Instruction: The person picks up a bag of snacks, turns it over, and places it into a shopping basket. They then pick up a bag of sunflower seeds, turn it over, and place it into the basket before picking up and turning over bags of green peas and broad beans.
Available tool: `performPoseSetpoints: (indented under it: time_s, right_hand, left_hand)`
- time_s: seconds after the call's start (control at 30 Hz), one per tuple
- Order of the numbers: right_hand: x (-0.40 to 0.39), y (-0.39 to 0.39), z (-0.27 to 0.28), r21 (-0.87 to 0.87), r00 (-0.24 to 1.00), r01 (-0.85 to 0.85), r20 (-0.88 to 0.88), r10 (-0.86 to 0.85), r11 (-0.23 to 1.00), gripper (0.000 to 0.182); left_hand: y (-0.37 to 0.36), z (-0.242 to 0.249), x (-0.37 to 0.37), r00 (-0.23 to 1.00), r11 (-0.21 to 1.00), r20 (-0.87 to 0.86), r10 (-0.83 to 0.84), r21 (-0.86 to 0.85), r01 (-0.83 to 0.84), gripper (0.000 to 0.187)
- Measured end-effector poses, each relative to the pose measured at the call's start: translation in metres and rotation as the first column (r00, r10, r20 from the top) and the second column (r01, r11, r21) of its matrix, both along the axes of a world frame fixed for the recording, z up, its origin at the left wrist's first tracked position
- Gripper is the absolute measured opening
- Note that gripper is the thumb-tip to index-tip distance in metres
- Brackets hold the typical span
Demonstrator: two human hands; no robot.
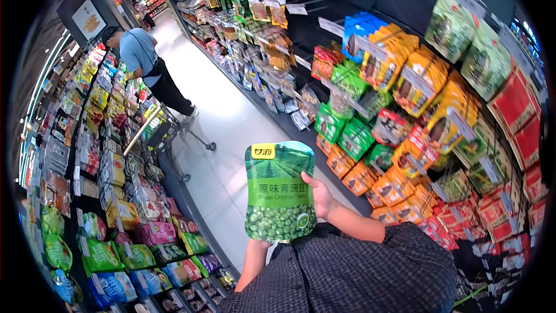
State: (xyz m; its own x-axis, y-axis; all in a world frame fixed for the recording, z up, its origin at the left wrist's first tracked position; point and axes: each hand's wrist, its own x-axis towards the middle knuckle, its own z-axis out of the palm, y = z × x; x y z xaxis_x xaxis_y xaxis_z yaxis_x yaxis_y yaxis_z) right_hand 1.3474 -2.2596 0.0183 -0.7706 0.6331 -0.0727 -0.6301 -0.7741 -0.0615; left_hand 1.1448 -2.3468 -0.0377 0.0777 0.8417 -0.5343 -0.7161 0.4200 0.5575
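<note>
A green bag of peas [280,191] is held upright in front of my body, its printed front facing me. My right hand [319,196] grips the bag's right edge, the thumb lying over the front and the other fingers behind it. Under the bag's lower left corner is my left hand [262,244], mostly hidden by the bag. Its fingers do not show clearly, but it supports the bottom edge. The yellow brand label sits at the bag's top left, with pictured green peas below.
Shelves of hanging snack bags [405,87] line the right side of the aisle. More packets [104,255] fill the shelves on the left. A shopping cart [165,133] stands ahead on the pale floor [214,171], beside a person in a blue shirt [139,49].
</note>
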Motion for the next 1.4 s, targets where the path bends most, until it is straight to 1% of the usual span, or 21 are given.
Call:
performPoseSetpoints:
  time_s: [0.07,0.1,0.17,0.23,0.3,0.37,0.43,0.5,0.57,0.6,0.63,0.83,0.97,1.0,1.1,1.13,1.2,1.23,1.27,1.4]
  right_hand:
    - [-0.01,0.041,0.008,0.016,0.997,0.044,0.055,-0.045,0.999,0.055]
    - [-0.015,0.06,0.01,-0.002,0.998,0.044,0.048,-0.044,0.999,0.055]
    - [-0.022,0.088,0.014,0.008,0.995,-0.056,-0.088,0.056,0.998,0.053]
    - [-0.033,0.109,0.015,-0.011,0.996,-0.05,-0.08,0.049,0.999,0.053]
    - [-0.048,0.123,0.007,-0.085,1.0,0.032,0.005,-0.031,0.996,0.055]
    - [-0.068,0.147,-0.003,-0.108,0.999,0.036,-0.024,-0.039,0.993,0.057]
    - [-0.091,0.175,-0.005,-0.127,0.992,0.12,-0.025,-0.124,0.985,0.058]
    - [-0.116,0.201,-0.005,-0.132,0.99,0.138,-0.001,-0.14,0.982,0.059]
    - [-0.145,0.236,0.001,-0.057,0.985,0.173,0.011,-0.173,0.983,0.06]
    - [-0.159,0.253,0.005,-0.026,0.98,0.194,0.046,-0.192,0.981,0.059]
    - [-0.173,0.27,0.009,-0.007,0.981,0.188,0.057,-0.187,0.982,0.059]
    - [-0.252,0.363,0.027,0.02,0.966,0.213,0.144,-0.213,0.977,0.057]
    - [-0.282,0.406,0.015,-0.019,0.963,0.227,0.154,-0.221,0.974,0.056]
    - [-0.288,0.415,0.017,-0.053,0.932,0.26,0.274,-0.237,0.964,0.055]
    - [-0.299,0.443,0.002,-0.068,0.915,0.327,0.273,-0.297,0.943,0.055]
    - [-0.299,0.455,-0.004,-0.118,0.923,0.336,0.239,-0.302,0.934,0.056]
    - [-0.305,0.481,-0.011,-0.116,0.918,0.353,0.233,-0.32,0.928,0.056]
    - [-0.309,0.499,-0.013,-0.106,0.916,0.363,0.223,-0.334,0.926,0.056]
    - [-0.315,0.517,-0.015,-0.108,0.898,0.395,0.255,-0.359,0.912,0.056]
    - [-0.339,0.604,-0.026,-0.091,0.9,0.404,0.217,-0.377,0.91,0.055]
  left_hand:
    - [0.035,-0.008,-0.009,1.0,1.0,-0.002,-0.022,-0.005,0.022,0.042]
    - [0.046,-0.015,-0.016,1.0,0.999,0.004,-0.027,-0.027,0.027,0.042]
    - [0.066,-0.021,-0.025,0.999,0.997,0.021,-0.033,-0.067,0.034,0.042]
    - [0.1,-0.026,-0.028,0.998,0.996,0.049,-0.048,-0.076,0.052,0.042]
    - [0.135,-0.031,-0.031,0.995,0.995,0.077,-0.064,-0.071,0.07,0.042]
    - [0.174,-0.034,-0.043,0.992,0.993,0.091,-0.089,-0.064,0.095,0.042]
    - [0.211,-0.038,-0.061,0.988,0.991,0.097,-0.12,-0.055,0.125,0.041]
    - [0.245,-0.04,-0.088,0.983,0.986,0.1,-0.154,-0.047,0.16,0.041]
    - [0.283,-0.038,-0.117,0.976,0.98,0.105,-0.192,-0.032,0.196,0.041]
    - [0.301,-0.035,-0.132,0.972,0.977,0.107,-0.208,-0.023,0.212,0.041]
    - [0.319,-0.03,-0.147,0.969,0.974,0.111,-0.222,-0.015,0.225,0.041]
    - [0.411,-0.012,-0.233,0.94,0.948,0.123,-0.318,0.004,0.32,0.041]
    - [0.448,-0.02,-0.27,0.92,0.923,0.131,-0.37,-0.064,0.38,0.041]
    - [0.46,-0.021,-0.277,0.915,0.917,0.134,-0.379,-0.075,0.391,0.041]
    - [0.497,-0.025,-0.292,0.898,0.897,0.139,-0.418,-0.097,0.432,0.041]
    - [0.512,-0.027,-0.293,0.893,0.89,0.144,-0.427,-0.105,0.443,0.041]
    - [0.544,-0.03,-0.297,0.884,0.88,0.149,-0.443,-0.116,0.461,0.041]
    - [0.563,-0.032,-0.3,0.882,0.877,0.15,-0.448,-0.119,0.465,0.041]
    - [0.58,-0.034,-0.304,0.881,0.875,0.149,-0.45,-0.123,0.468,0.04]
    - [0.664,-0.041,-0.331,0.897,0.886,0.098,-0.43,-0.143,0.44,0.04]
